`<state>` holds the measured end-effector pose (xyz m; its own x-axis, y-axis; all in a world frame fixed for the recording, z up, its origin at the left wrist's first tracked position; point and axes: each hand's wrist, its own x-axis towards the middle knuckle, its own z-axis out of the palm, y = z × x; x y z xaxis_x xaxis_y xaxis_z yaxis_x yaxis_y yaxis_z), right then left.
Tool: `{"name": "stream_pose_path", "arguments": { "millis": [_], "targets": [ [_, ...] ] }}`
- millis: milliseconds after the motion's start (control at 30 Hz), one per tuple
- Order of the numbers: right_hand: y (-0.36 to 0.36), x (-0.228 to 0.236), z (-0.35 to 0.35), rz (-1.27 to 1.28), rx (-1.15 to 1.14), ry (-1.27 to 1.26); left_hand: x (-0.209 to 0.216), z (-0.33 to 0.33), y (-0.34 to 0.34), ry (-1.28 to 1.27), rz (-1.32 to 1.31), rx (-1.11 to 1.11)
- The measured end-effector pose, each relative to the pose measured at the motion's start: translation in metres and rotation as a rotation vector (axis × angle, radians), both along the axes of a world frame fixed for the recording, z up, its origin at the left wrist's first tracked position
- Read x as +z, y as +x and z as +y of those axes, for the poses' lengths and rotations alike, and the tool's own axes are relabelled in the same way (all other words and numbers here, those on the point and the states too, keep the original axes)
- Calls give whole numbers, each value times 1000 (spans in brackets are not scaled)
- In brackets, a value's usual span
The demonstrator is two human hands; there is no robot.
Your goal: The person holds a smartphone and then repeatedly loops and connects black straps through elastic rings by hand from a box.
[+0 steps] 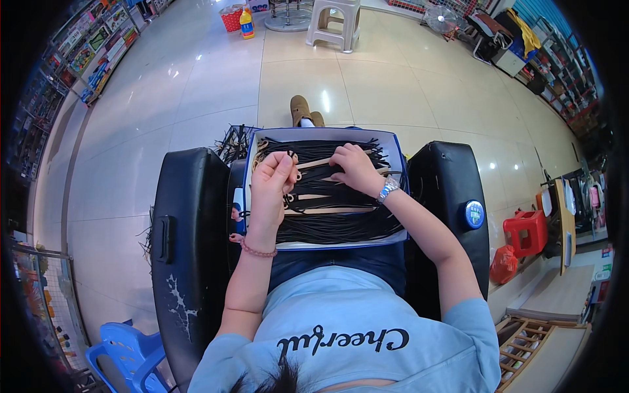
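Observation:
A shallow white box with a blue rim [327, 246] rests across my lap. Long black cords [341, 228] lie in it in bundles, with beige strips [334, 211] between them. Small beige and black loops [299, 175] show at the cords' left ends. Over the box's left side, my left hand [274, 175] is closed in a pinch on a looped black cord end [292, 156]. My right hand [357, 169] curls its fingers down onto the black cords at the right; its fingertips are partly hidden among them.
Black padded armrests [190, 216] flank me, and a round blue tin [472, 215] sits on the right one. More black cords [234, 143] hang past the box's far left corner. A blue plastic chair [128, 357], a red stool [526, 233] and a grey stool [334, 25] stand around.

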<state>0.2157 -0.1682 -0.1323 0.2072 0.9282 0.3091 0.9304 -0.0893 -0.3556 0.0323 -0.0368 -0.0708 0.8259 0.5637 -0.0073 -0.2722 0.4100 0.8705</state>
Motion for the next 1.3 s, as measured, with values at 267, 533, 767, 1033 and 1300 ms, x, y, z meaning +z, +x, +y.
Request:
{"name": "stream_pose_path", "arguments": {
  "millis": [267, 533, 767, 1033, 1300],
  "targets": [
    [-1, -8, 5, -413, 190, -49, -14, -24, -3, -82, 30, -132],
    [3, -12, 12, -509, 314, -69, -14, -47, 3, -111, 49, -240],
    [1, 14, 3, -385, 105, -58, -8, -16, -11, -194, -38, -120],
    [-29, 91, -54, 584, -121, 104, -2, -17, -15, -158, -52, -149],
    [-58, 84, -56, 1924, 15, 234, -9, -52, 6, 142, -41, -216]
  ]
}}
